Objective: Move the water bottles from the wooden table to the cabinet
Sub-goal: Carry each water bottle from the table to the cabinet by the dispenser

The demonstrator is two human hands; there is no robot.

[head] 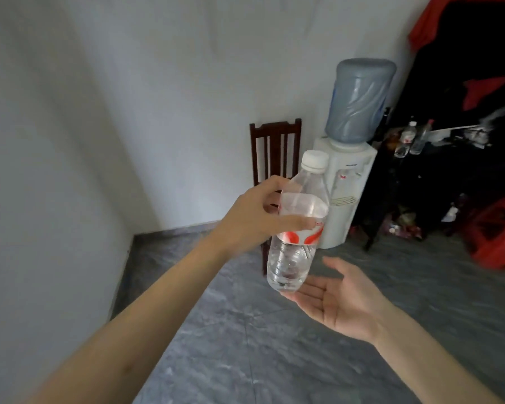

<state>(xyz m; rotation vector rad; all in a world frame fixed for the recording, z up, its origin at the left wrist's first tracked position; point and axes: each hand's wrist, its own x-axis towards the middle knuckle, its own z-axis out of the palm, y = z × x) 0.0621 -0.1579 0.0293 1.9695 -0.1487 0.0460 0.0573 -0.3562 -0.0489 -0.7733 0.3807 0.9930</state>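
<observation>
Left hand point(251, 220) grips a clear water bottle point(296, 225) around its label, upright, in mid-air. Right hand point(341, 298) lies flat, palm up, fingers straight, under the bottle's base, holding nothing.

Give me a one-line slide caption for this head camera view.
Left hand grips a clear water bottle mid-air, open right hand under its base, water dispenser behind.
</observation>
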